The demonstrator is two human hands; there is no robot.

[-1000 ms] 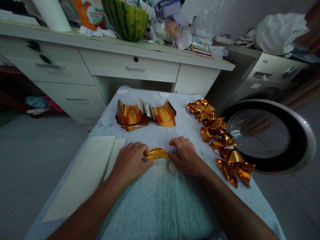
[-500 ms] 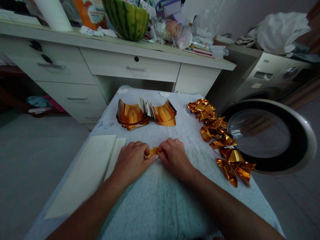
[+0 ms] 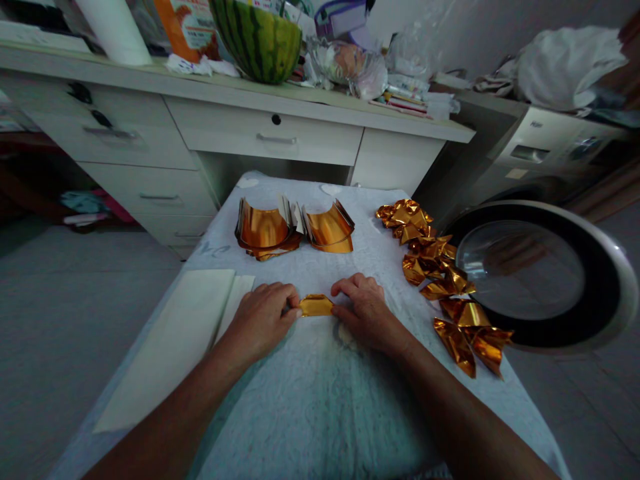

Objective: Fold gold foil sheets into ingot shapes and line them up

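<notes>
a white desk (image 3: 320,110) with drawers (image 3: 165,183) spans the back, near a pale wall (image 3: 475,37). the cloth-covered worktop (image 3: 320,407) stands before it. at right, a grey washer (image 3: 500,168) has its round door (image 3: 545,273) swung open. the floor (image 3: 100,300) is grey, the light dim.

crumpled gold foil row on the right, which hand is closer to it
Right. The right hand is to the left of the crumpled gold foil row, with cloth between; the left hand is farther left, beyond the small folded gold piece.
</notes>
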